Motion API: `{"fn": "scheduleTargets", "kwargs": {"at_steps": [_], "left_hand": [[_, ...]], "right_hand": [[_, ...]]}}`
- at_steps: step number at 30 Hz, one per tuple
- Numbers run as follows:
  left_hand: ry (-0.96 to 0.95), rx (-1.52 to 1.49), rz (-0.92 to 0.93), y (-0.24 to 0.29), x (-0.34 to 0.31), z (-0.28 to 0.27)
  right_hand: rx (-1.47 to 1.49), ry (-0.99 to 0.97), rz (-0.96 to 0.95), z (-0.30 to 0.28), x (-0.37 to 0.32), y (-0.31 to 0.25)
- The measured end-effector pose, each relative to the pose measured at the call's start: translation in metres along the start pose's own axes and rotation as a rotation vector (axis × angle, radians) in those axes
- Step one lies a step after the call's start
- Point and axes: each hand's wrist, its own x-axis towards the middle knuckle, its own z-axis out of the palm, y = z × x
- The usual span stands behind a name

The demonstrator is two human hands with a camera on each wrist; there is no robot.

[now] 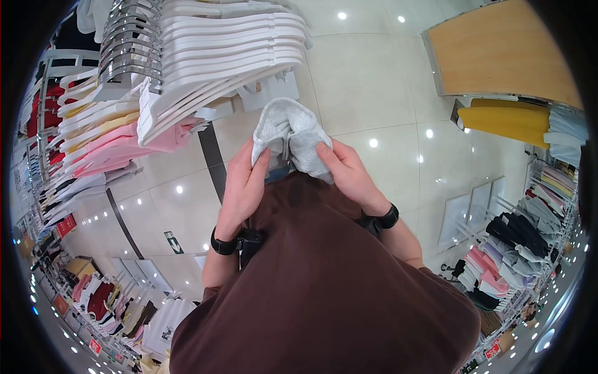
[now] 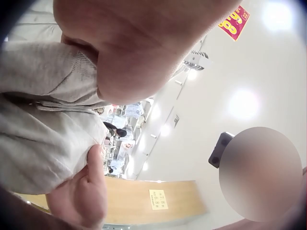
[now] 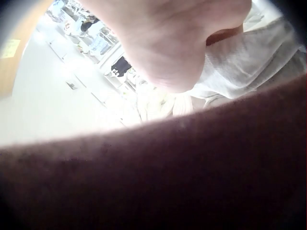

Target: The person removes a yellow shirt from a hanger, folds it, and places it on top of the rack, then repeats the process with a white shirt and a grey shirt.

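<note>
A light grey cloth garment, bunched and folded, is held up in front of the chest between both hands. My left hand pinches its left edge, thumb on the near side. On the opposite edge my right hand pinches the cloth the same way. In the left wrist view the grey garment hangs in folds with a ribbed band near the palm. The right wrist view shows the garment beside the right hand, with a dark sleeve covering the lower half.
White hangers crowd a metal rail at the upper left, close beyond the left hand. Pink clothes hang below them. A wooden counter stands at the upper right, with yellow garments under it. Tiled floor lies between.
</note>
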Motion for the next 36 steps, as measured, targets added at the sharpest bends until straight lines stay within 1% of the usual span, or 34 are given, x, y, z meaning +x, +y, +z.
{"fn": "scheduleTargets", "kwargs": {"at_steps": [5, 9, 11, 12, 14, 15, 17, 18, 19, 21, 22, 24, 25, 27, 28, 30, 31, 33, 34, 35, 36], "left_hand": [[-0.005, 0.011, -0.026, 0.003, -0.004, 0.002], [-0.043, 0.059, 0.008, 0.008, -0.009, 0.005], [-0.037, 0.110, 0.093, 0.012, -0.012, 0.011], [-0.036, 0.110, 0.093, 0.011, -0.015, 0.013], [-0.120, 0.076, 0.078, 0.009, -0.019, 0.017], [-0.121, 0.079, 0.076, 0.011, -0.021, 0.018], [-0.242, -0.102, 0.078, 0.016, -0.023, 0.018], [-0.298, -0.088, 0.082, 0.018, -0.023, 0.016], [-0.298, -0.087, 0.081, 0.017, -0.024, 0.016], [-0.331, -0.210, 0.043, 0.015, -0.028, 0.017], [-0.331, -0.207, 0.041, 0.015, -0.029, 0.019], [-0.313, -0.270, 0.095, 0.015, -0.031, 0.022], [-0.313, -0.267, 0.094, 0.015, -0.030, 0.021], [-0.309, -0.103, 0.133, 0.016, -0.028, 0.016], [-0.310, -0.102, 0.132, 0.015, -0.029, 0.018], [-0.183, -0.210, 0.066, 0.014, -0.030, 0.021], [-0.182, -0.208, 0.064, 0.016, -0.030, 0.020], [-0.053, -0.149, -0.090, 0.025, -0.029, 0.018], [0.031, -0.035, 0.015, 0.019, -0.025, 0.019], [0.031, -0.032, 0.013, 0.008, -0.021, 0.020], [0.107, 0.009, 0.069, -0.002, -0.016, 0.020]], "right_hand": [[-0.047, -0.016, -0.010, -0.003, 0.002, 0.008], [-0.061, -0.022, -0.008, 0.004, 0.003, 0.006], [-0.103, -0.018, -0.085, 0.010, 0.005, 0.002], [-0.103, -0.019, -0.086, 0.010, 0.005, -0.001], [-0.338, -0.046, -0.153, 0.011, 0.006, -0.008], [-0.334, -0.046, -0.152, 0.011, 0.007, -0.009], [-0.627, -0.065, -0.297, 0.010, 0.008, -0.011], [-0.661, -0.076, -0.291, 0.012, 0.008, -0.015], [-0.661, -0.077, -0.291, 0.012, 0.009, -0.013], [-0.621, 0.025, -0.461, 0.013, 0.011, -0.007], [-0.617, 0.024, -0.461, 0.013, 0.009, -0.007], [-0.510, 0.041, -0.255, 0.013, 0.007, -0.011], [-0.506, 0.041, -0.256, 0.012, 0.008, -0.009], [-0.511, 0.076, -0.365, 0.010, 0.011, -0.006], [-0.510, 0.077, -0.364, 0.009, 0.011, -0.005], [-0.512, 0.108, -0.461, 0.009, 0.011, -0.004], [-0.510, 0.107, -0.461, 0.008, 0.011, -0.004], [-0.307, 0.109, -0.385, 0.006, 0.006, -0.006], [-0.304, 0.111, -0.384, 0.003, 0.003, -0.008], [-0.208, 0.071, -0.271, -0.002, -0.001, -0.012], [-0.112, 0.028, -0.159, -0.004, -0.004, -0.015]]}}
